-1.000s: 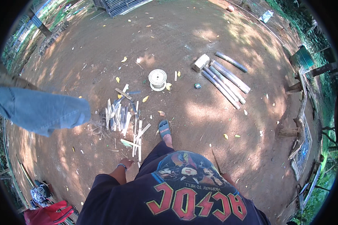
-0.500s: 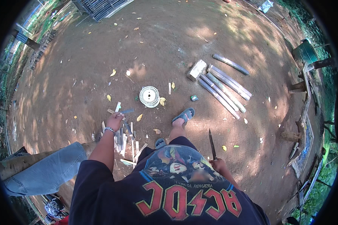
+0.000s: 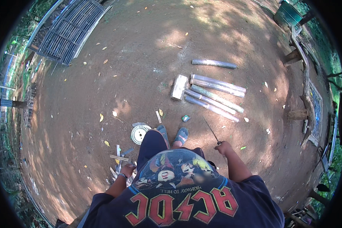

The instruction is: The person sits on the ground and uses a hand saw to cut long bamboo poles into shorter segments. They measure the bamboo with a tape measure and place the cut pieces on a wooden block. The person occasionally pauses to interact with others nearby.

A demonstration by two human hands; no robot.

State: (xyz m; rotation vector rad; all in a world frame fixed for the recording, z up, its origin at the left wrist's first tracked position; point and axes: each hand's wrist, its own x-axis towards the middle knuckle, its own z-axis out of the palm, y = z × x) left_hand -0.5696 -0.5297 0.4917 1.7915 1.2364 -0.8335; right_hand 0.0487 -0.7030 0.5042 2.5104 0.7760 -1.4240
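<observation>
Knife (image 3: pixel 211 131) is gripped in the closed right hand (image 3: pixel 223 146), blade pointing away from the body toward the poles (image 3: pixel 216 97). Left hand (image 3: pixel 127 169) hangs over the wood strips (image 3: pixel 118 157), far from the poles; whether it grips, I cannot tell.

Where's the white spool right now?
In the head view, the white spool lies on the dirt ground just left of the person's sandalled feet, above the scattered bamboo strips near the left hand.
</observation>
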